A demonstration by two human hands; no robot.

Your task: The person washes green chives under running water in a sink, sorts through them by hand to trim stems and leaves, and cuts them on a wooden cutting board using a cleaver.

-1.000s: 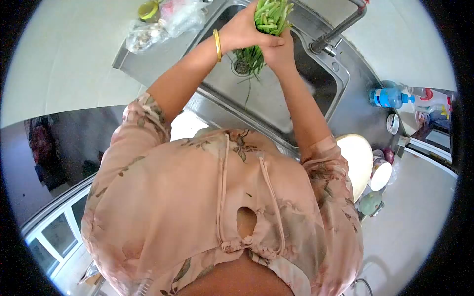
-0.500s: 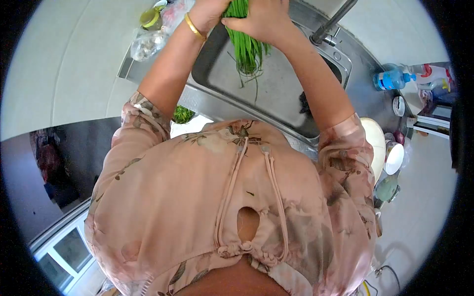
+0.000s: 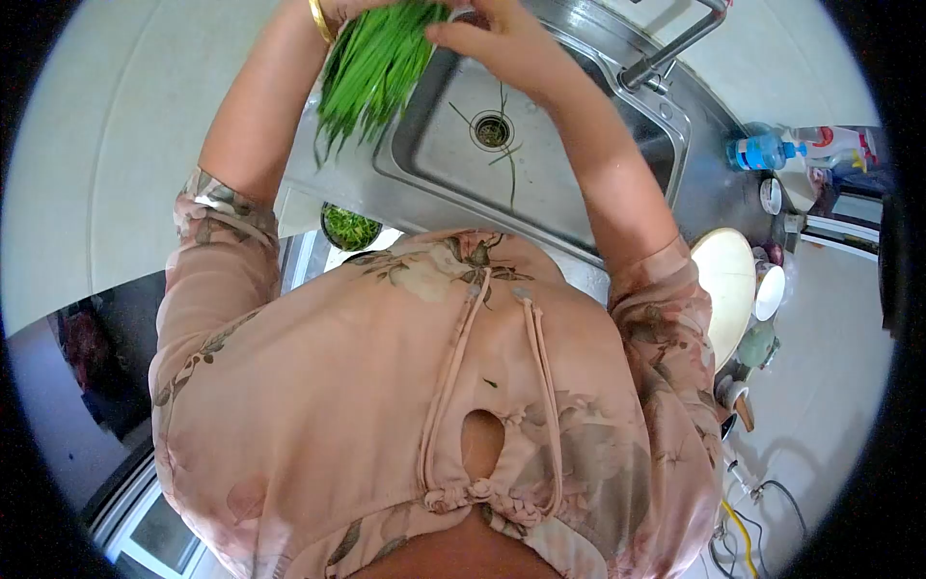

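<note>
A bunch of long green leafy stalks (image 3: pixel 376 72) hangs over the left rim of the steel sink (image 3: pixel 550 183), tips pointing down. My left hand (image 3: pixel 362 8), cut off by the top edge, is closed round the upper part of the bunch. Beside the bunch's right side is my right hand (image 3: pixel 487 37), its thumb reaching toward the stalks; its other fingers are partly out of view, so its hold is unclear. Loose green stalks lie round the sink drain (image 3: pixel 492 129).
A faucet (image 3: pixel 670 53) stands at the sink's back right. To the right are a blue bottle (image 3: pixel 762 151), a large pale oval board (image 3: pixel 721 289) and a white bowl (image 3: pixel 769 292). A dark bowl of greens (image 3: pixel 349 227) sits below the sink's left side.
The bunch has moved left with my left hand, from above the basin to its left rim, uncovering the drain. My right hand has shifted slightly left.
</note>
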